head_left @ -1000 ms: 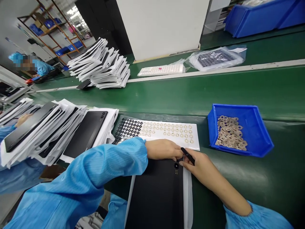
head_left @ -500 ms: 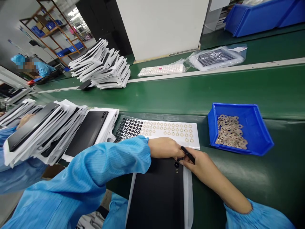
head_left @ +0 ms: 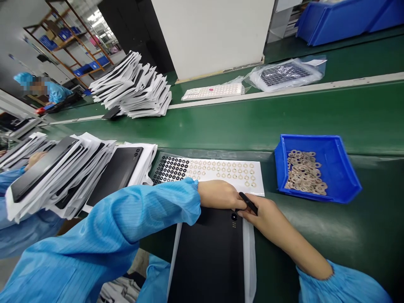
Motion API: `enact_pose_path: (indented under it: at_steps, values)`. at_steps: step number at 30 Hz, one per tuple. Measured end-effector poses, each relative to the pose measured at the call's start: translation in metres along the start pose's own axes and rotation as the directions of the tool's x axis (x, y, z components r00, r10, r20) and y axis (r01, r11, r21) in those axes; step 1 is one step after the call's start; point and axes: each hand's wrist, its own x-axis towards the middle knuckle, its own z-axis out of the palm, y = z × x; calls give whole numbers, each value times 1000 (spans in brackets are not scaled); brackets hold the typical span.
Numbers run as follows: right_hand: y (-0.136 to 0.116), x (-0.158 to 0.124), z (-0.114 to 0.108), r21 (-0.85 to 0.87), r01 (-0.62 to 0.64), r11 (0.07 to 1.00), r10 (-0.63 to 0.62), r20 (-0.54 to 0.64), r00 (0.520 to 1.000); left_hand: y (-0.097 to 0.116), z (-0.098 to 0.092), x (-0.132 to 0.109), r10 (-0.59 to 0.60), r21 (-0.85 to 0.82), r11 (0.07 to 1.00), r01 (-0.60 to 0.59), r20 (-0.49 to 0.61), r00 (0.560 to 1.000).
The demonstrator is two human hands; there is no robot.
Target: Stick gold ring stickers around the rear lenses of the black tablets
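Observation:
A black tablet back cover [head_left: 208, 256] lies in front of me on a white sheet, a round camera ring [head_left: 234, 216] and small gold contacts near its upper right corner. My right hand [head_left: 263, 208] is closed on black tweezers [head_left: 248, 203], whose tip is hidden between the hands. My left hand [head_left: 219, 194] reaches across the cover's top edge with bent fingers; its fingertips meet the right hand's beside the camera ring. What the left fingers pinch, if anything, cannot be seen. Just beyond lies a sheet of ring stickers [head_left: 227, 168], black at left and pale gold at right.
Right of the hands stands a blue bin [head_left: 345, 176] with many pale washer-like rings. At left are another black cover [head_left: 115, 174] and a stack of covers in white sheets [head_left: 85, 168]. A taller stack [head_left: 135, 88] and bagged sheets [head_left: 284, 75] lie farther back. Co-workers sit at left.
Both hands stay at the cover's upper right corner, with only a very slight shift of the fingers. The view has moved a little.

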Motion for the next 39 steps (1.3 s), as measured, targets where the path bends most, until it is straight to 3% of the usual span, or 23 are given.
enact_pose_path:
  at_steps: [3, 11, 16, 25, 33, 39]
  values:
    - [-1, 1, 0, -4, 1, 1000, -1, -2, 1000, -1, 2, 0, 28, 26, 999, -27, -15, 1000]
    - [-1, 0, -1, -15, 1, 1000, -1, 13, 1000, -6, 7, -3, -10, -158, 987, 5, -31, 999]
    - [-2, 0, -1, -9, -1, 1000, 1, 16, 1000, -5, 1, 1, -71, -251, 964, 86, 67, 995]
    - [3, 0, 1, -6, -8, 1000, 8, 17, 1000, -4, -8, 6, -37, -212, 975, 67, 141, 989]
    - [3, 1, 1, 23, 11, 1000, -11, -1, 1000, 5, -11, 8, -86, -80, 992, 97, 140, 986]
    - [0, 2, 0, 22, 23, 999, -23, -9, 1000, 7, -9, 5, -104, -111, 987, 119, 127, 986]
